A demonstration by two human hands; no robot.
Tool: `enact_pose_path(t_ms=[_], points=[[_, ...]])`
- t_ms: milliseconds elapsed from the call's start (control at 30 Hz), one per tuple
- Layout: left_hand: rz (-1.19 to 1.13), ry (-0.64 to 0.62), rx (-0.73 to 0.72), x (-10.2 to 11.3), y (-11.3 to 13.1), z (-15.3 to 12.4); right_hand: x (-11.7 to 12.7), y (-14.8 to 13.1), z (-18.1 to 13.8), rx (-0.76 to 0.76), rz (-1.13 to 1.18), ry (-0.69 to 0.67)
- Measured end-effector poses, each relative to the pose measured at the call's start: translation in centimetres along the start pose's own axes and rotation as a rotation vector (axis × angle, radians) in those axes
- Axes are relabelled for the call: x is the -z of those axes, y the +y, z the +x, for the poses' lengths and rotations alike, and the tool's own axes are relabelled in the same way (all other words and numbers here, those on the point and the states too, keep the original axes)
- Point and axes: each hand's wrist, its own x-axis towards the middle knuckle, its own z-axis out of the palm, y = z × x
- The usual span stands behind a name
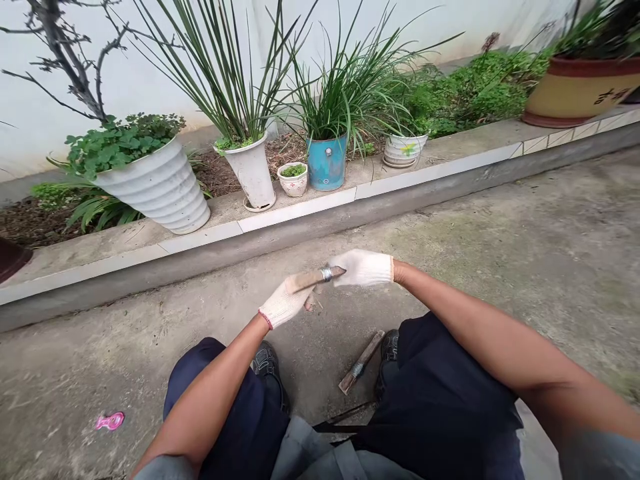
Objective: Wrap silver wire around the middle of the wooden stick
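My left hand [283,303], in a white knitted glove with a red cuff edge, is closed around a short wooden stick [307,280]. Silvery wire is wound in a band near the stick's right end, and a dark tip sticks out beyond it. My right hand [363,268], also gloved in white, is closed at that wire-bound end; slight blur hides its exact finger placement. On the concrete between my shoes lies a second wooden stick [367,357], also bound with wire near its lower end.
A raised planter ledge [300,212] runs across in front, bearing a ribbed white pot [157,187], a tall white pot [251,173], a blue bucket [327,163] and other potted plants. A pink object [111,421] lies on the ground at left. Dark thin pieces [345,417] lie between my legs.
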Motion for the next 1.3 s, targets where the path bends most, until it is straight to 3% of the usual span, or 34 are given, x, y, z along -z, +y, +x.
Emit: enact_pose_path(t_ms=[167,233,333,533,633,733,867,1000,1167,1300], points=[[-0.172,-0.052,0.039,-2.4,0.3,-0.1,-0.1,0.2,1.2,-0.211,-0.067,0.232],[-0.085,-0.12,0.029,-2.7,0.2,-0.1,0.0,0.1,1.6,-0.311,-0.192,0.245],[0.095,-0.214,-0.014,-2.4,0.1,-0.2,0.0,-0.2,2.1,-0.396,-0.45,0.157],[0.362,-0.132,0.057,-0.3,0.2,-0.2,-1.2,0.5,2.4,-0.214,-0.707,-0.096],[0.537,-0.067,-0.025,0.9,0.2,0.0,-1.4,1.0,1.7,-0.065,-0.644,-0.203],[0.48,-0.019,-0.019,1.3,-0.1,0.1,-0.9,1.0,0.7,0.024,-0.43,-0.236],[0.104,-0.018,-0.043,0.2,-0.1,0.0,-0.3,0.7,-0.1,0.024,-0.075,-0.144],[-0.182,0.019,0.015,-1.5,0.2,-0.1,-0.3,0.5,0.5,-0.081,0.058,0.056],[0.015,-0.134,0.008,-2.5,0.1,-0.2,-0.1,0.3,1.8,-0.289,-0.056,0.255],[0.182,-0.235,-0.07,-2.4,-0.1,-0.4,0.1,-0.1,2.2,-0.404,-0.397,0.154]])
